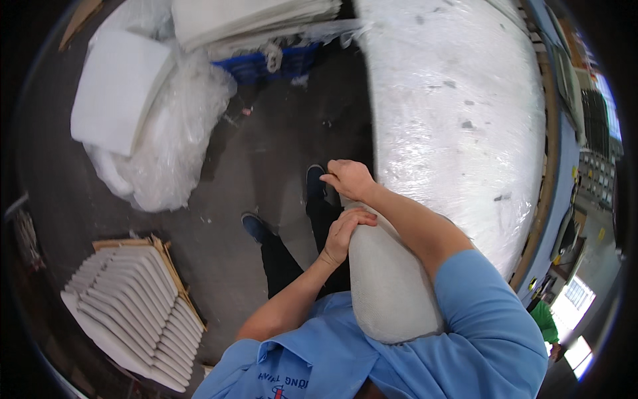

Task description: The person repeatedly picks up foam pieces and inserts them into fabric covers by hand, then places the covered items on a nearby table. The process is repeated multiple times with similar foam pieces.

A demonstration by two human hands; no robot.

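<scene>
Pale cushion at 5 o'clock, against your blue shirt; probably light, soft. Hold both ends. Left grip clasps its 12 o'clock end; right grip curled, can't tell on what. Carton, 8 o'clock: white pads. Blue crate, 11 o'clock: pale sheets above.

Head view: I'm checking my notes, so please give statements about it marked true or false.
1. The left hand touches the rounded white padded piece. True.
2. The right hand grips the blue plastic crate. False: the right hand is near the padded piece's far end.
3. Several white padded pieces are lined up at lower left. True.
4. The shirt is red. False: the collared shirt is light blue.
5. A wide surface wrapped in shiny clear film is at right. True.
</scene>
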